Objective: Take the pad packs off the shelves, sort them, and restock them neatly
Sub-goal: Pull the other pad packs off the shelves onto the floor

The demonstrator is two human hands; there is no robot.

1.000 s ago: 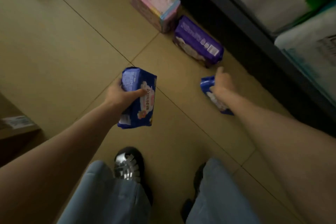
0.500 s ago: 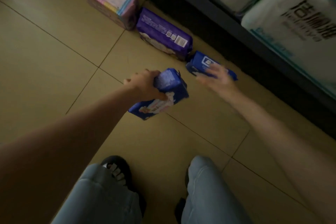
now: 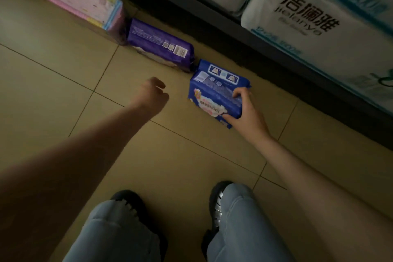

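Left hand [image 3: 153,96] loosely curled; right hand [image 3: 244,110] fingers [image 3: 238,92] gripping.

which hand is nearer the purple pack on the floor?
Left. The left hand hangs curled and empty just below the purple pack, apart from it. The right hand is farther off, gripping the blue packs.

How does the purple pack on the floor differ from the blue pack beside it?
The purple pack is untouched; the blue pack is gripped by the right hand. The purple pack is longer and lies nearer the pink pack; the blue pack looks shorter. Both rest on the floor along the shelf base.
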